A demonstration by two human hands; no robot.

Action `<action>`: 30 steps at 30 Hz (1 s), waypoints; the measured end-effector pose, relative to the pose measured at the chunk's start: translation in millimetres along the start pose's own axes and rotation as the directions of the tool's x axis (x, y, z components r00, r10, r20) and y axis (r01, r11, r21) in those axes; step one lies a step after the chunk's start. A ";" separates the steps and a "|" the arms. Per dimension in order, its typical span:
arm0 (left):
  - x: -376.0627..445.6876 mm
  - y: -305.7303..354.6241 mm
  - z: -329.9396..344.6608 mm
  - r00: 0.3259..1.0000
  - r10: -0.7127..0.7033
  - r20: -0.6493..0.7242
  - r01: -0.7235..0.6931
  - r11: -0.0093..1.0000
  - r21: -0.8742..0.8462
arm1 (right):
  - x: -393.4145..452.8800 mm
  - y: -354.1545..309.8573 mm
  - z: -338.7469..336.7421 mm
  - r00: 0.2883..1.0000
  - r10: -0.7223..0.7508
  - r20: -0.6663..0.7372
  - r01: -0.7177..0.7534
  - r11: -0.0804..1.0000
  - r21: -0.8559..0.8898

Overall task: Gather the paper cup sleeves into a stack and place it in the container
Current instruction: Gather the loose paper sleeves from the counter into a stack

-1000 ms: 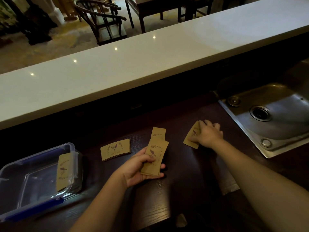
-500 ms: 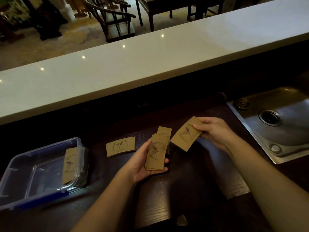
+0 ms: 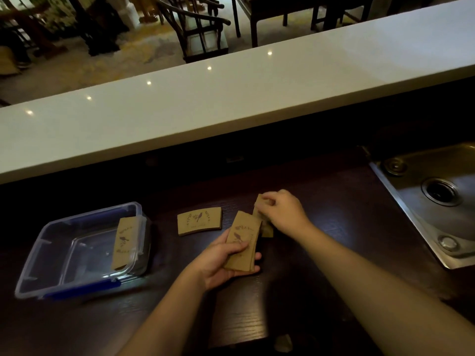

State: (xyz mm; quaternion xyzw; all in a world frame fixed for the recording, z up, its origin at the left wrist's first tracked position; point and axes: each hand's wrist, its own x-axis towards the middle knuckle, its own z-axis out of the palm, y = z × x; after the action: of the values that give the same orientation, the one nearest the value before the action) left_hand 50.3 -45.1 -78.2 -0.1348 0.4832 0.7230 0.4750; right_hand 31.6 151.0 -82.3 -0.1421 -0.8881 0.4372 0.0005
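Note:
My left hand (image 3: 218, 263) grips a small stack of brown paper cup sleeves (image 3: 243, 240) a little above the dark counter. Just beyond the stack, my right hand (image 3: 285, 211) has its fingers closed on another sleeve (image 3: 260, 205), which the hand partly hides. One more sleeve (image 3: 199, 221) lies flat on the counter left of the stack. A further sleeve (image 3: 124, 241) leans against the inside of the right wall of the clear plastic container (image 3: 87, 214), which has blue clips and stands at the left.
A steel sink (image 3: 421, 222) is set into the counter at the right. A raised white bar top (image 3: 231, 98) runs across behind the work surface. Chairs and tables stand in the room beyond.
My right hand picked a sleeve off the counter at the right, carried it left to the stack, and now sits on the sleeve just behind the stack. The left hand kept hold of the stack.

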 end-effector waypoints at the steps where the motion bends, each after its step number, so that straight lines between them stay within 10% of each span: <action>1: -2.3 -0.6 -5.0 1.000 0.003 -0.019 -0.003 1.000 -0.014 | 8.4 3.9 -1.2 0.999 0.043 0.009 -0.042 0.995 -0.089; 5: -10.7 -2.0 -23.0 0.996 0.018 -0.090 -0.027 0.995 -0.100 | 26.4 16.0 -1.4 0.956 0.220 0.194 -0.128 0.908 -0.400; 12: -12.4 -2.5 -39.8 0.986 0.078 -0.149 -0.101 0.983 -0.154 | 31.2 17.5 0.8 0.958 0.220 0.186 -0.125 0.898 -0.421; 15: -10.2 0.0 -34.8 0.981 0.081 -0.176 -0.110 0.981 -0.163 | 29.9 16.4 -9.8 0.951 0.281 0.132 -0.282 0.959 -0.013; 18: -7.5 5.3 -25.6 0.982 0.039 -0.183 -0.072 0.981 -0.179 | 21.3 10.6 -32.3 0.926 0.278 0.256 -0.377 0.743 0.553; 21: -1.4 10.6 -14.6 0.989 0.019 -0.144 -0.040 0.989 -0.140 | 6.4 3.0 -47.4 0.934 0.153 0.323 -0.348 0.593 0.726; 30: 13.3 9.6 23.8 0.998 0.016 0.054 -0.019 0.998 0.054 | -27.3 4.2 -18.2 0.975 0.191 0.117 -0.222 0.897 0.382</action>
State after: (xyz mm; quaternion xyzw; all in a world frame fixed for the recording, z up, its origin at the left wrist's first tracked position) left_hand 41.9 -18.9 -69.6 -0.0982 0.4908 0.7171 0.4850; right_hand 61.1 160.7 -70.9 -0.2157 -0.7615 0.6091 -0.0515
